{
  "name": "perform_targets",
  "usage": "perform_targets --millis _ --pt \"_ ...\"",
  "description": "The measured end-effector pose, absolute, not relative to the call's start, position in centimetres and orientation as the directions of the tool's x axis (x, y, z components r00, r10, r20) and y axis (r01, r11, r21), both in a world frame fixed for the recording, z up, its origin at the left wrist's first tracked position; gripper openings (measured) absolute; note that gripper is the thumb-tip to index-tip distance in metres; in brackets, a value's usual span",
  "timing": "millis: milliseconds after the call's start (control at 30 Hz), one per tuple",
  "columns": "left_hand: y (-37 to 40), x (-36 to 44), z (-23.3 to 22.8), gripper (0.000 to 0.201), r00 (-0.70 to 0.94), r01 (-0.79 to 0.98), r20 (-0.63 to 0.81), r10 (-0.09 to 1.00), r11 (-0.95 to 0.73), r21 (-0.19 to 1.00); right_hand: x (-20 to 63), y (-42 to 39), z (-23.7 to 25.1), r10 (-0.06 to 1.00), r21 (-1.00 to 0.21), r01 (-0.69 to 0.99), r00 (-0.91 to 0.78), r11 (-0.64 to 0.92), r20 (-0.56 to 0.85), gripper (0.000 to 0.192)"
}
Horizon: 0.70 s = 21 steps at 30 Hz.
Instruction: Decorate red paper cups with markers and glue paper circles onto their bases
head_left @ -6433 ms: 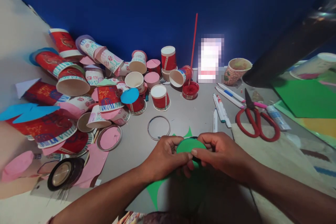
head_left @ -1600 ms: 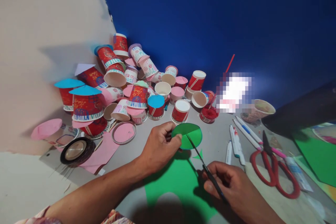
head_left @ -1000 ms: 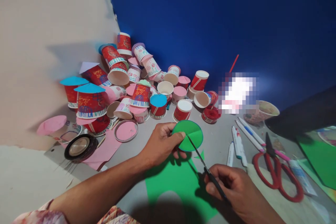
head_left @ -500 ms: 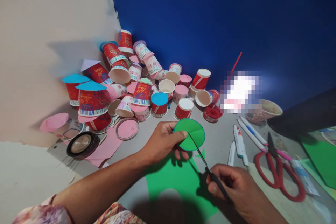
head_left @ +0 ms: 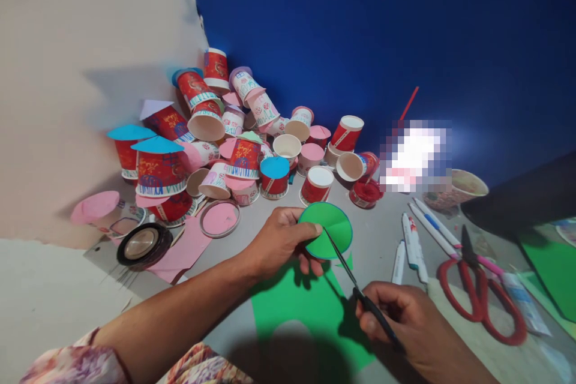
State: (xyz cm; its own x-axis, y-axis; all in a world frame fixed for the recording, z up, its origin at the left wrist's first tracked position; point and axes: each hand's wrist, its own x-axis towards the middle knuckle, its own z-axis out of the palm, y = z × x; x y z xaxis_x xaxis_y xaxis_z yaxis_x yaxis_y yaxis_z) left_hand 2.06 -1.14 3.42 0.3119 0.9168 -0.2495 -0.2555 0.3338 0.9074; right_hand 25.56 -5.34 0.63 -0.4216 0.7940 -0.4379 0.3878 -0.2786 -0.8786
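Deep blue wall behind, pale board to the left, and a grey tabletop (head_left: 378, 246) crowded with craft bits. Just above that top, the left hand (head_left: 281, 243) pinches a green disc (head_left: 327, 231) at its left edge, thumb on the face and fingers behind, holding it tilted toward the camera. The right hand (head_left: 400, 321) is closed around the handles of small black scissors (head_left: 357, 291), whose thin blades reach up to the disc's middle along a straight slit from the lower rim — whether the blades are parted or closed is too fine to tell.

To cut well here, I judge the disc should be kept taut and steady by the pinch, with the blade tips stopping right at the centre, and the left fingers kept clear of the slit line.

Under both hands lies a green sheet (head_left: 310, 312) with a round hole cut from it. Beyond the disc stands a heap of paper cups (head_left: 234, 144), some capped with pink or blue paper — a red paint pot (head_left: 365, 193) sits at its right end. Markers (head_left: 411, 240) and red scissors (head_left: 481, 297) lie to the right, and a tape roll (head_left: 143, 244) to the left.
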Motion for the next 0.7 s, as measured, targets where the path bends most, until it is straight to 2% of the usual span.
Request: perform_targets --millis 400,567,700 --pt "-0.9 1.9 3.1 0.025 0.311 -0.283 -0.258 0.915 0.349 0.893 25.9 -5.3 0.1 0.779 -0.878 0.387 -0.441 -0.283 -0.445 0.039" --pt "-0.8 1.9 2.5 0.028 0.194 -0.309 -0.223 0.955 0.276 0.910 26.5 -5.4 -0.7 0.867 -0.868 0.450 -0.323 -0.212 -0.379 0.033" --pt "-0.8 2.0 2.4 0.028 0.154 -0.303 -0.223 0.962 0.261 0.916 26.9 -5.2 -1.2 0.951 -0.773 0.629 -0.183 -0.081 -0.249 0.036"
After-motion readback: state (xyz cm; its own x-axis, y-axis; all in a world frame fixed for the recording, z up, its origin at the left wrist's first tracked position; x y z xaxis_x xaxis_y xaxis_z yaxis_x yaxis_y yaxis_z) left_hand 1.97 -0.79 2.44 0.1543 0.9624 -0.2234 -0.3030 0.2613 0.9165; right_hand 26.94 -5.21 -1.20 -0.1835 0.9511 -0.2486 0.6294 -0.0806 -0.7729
